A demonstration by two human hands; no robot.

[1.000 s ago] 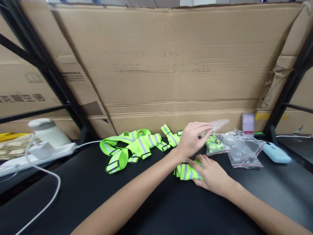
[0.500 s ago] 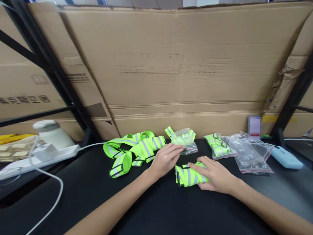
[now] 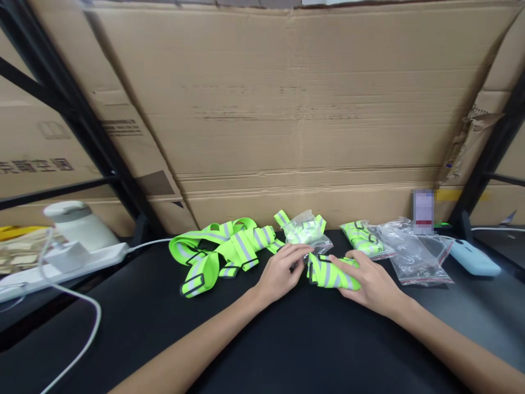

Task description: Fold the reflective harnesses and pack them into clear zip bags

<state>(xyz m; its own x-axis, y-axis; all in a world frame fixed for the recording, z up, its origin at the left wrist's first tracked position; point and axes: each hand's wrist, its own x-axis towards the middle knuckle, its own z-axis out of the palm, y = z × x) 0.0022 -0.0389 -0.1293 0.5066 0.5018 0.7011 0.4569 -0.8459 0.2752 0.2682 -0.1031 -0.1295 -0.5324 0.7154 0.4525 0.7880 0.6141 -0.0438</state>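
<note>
My right hand (image 3: 371, 282) is wrapped round a folded bundle of neon-green reflective strap (image 3: 331, 273) with grey stripes and black buckles. Close to the bundle's left end, my left hand (image 3: 285, 272) pinches the near edge of a clear zip bag (image 3: 305, 229). Green strap shows through that bag and sticks out past it; whether it lies inside or behind, I cannot tell. Left of this hand a loose, tangled reflective strap (image 3: 244, 249) with black buckles lies on the black table. The left fingertips are partly hidden.
A filled bag of folded strap (image 3: 363, 239) and several flat clear bags (image 3: 418, 254) lie at the right, beside a light-blue device (image 3: 476, 258). On the left are a white power strip (image 3: 102, 258), its cable and a white bottle (image 3: 82, 224). A cardboard wall (image 3: 287, 120) closes the back.
My right hand has moved the folded strap bundle away from me and slightly right, up towards the bag's edge. My left hand stays at the bag, its fingers more curled. The view has shifted slightly.
</note>
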